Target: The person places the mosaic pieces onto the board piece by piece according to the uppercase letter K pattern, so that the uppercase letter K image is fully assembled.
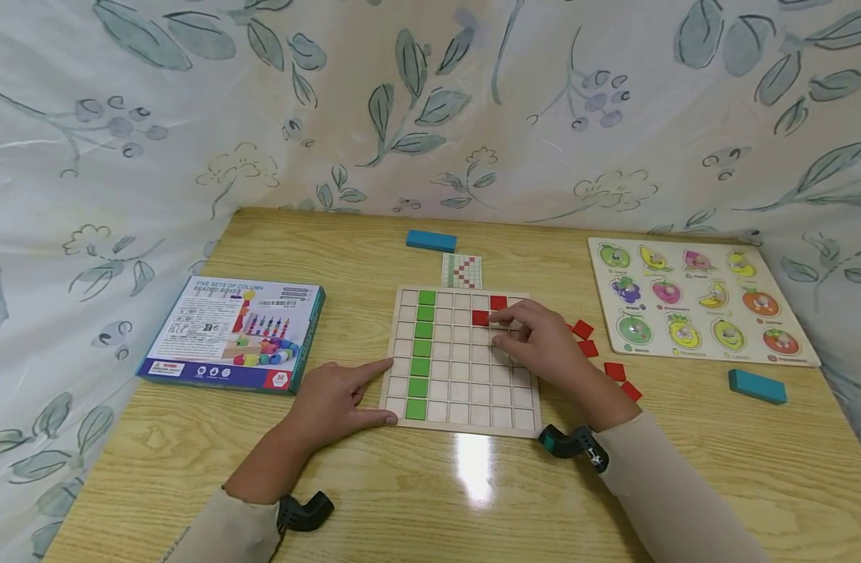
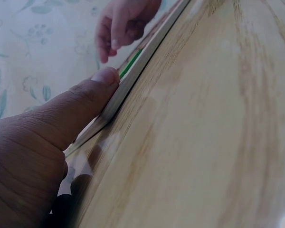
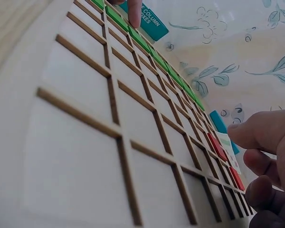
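Note:
A wooden grid board holds a column of green square tiles near its left side. Two red tiles, an upper one and a lower one, lie in cells at its upper right. My left hand rests at the board's left edge, index finger stretched out and thumb at the near left corner. Over the upper right cells is my right hand, its index fingertip at the lower red tile. In the right wrist view, the right thumb stands apart from the bent fingers, with no tile visible between them.
Loose red tiles lie right of the board. Behind it are a small pattern card and a blue block. A boxed toy sits left; a fruit puzzle board and a teal block are at right.

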Demonstrator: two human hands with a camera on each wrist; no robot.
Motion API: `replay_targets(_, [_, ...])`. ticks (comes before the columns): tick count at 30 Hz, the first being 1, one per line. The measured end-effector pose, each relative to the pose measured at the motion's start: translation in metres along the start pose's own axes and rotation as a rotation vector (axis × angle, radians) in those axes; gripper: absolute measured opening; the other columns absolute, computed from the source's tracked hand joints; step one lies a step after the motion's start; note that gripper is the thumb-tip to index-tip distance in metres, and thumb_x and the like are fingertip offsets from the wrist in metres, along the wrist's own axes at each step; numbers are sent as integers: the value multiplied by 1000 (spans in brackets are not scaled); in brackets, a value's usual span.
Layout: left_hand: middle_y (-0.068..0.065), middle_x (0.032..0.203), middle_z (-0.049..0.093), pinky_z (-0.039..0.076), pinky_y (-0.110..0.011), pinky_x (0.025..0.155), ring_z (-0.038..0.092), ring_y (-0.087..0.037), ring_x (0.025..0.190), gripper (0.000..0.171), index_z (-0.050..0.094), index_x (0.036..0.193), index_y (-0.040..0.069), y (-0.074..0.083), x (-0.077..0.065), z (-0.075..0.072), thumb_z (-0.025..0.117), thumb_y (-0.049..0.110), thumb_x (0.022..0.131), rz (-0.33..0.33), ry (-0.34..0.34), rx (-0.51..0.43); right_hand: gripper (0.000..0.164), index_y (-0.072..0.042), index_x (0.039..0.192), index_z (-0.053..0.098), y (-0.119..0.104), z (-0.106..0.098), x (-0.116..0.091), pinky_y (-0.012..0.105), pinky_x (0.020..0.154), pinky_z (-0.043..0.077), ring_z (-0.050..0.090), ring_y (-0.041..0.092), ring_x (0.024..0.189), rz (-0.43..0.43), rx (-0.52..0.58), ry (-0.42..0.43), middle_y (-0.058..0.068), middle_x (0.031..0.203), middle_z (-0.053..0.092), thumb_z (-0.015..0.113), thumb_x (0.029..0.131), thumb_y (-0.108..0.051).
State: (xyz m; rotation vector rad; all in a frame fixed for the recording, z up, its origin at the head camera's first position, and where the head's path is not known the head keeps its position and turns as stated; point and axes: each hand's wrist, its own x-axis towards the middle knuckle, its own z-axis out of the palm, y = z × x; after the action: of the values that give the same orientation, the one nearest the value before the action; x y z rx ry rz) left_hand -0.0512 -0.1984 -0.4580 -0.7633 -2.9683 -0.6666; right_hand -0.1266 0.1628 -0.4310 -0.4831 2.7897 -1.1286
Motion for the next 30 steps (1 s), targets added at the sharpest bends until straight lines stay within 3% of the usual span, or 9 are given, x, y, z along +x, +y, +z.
replay_targets(14, [20,60,34,31,-30,66,26,-3,56,83,69,147,23,1,0,0,86,66,78,-6,6,-3,33,-17,127,78,11,-15,-29,32,65,41,51,19,74,25,-33,12,0,95,61,84,94,-19])
replay_targets(30, [19,60,35,31,-30,65,27,-3,56,83,68,148,23,2,1,-1,87,65,78,-16,-2,-26,36,-15,126,77,29,-41,-75,28,61,43,50,16,70,-1,-103,96,1,106,67,87,92,-16])
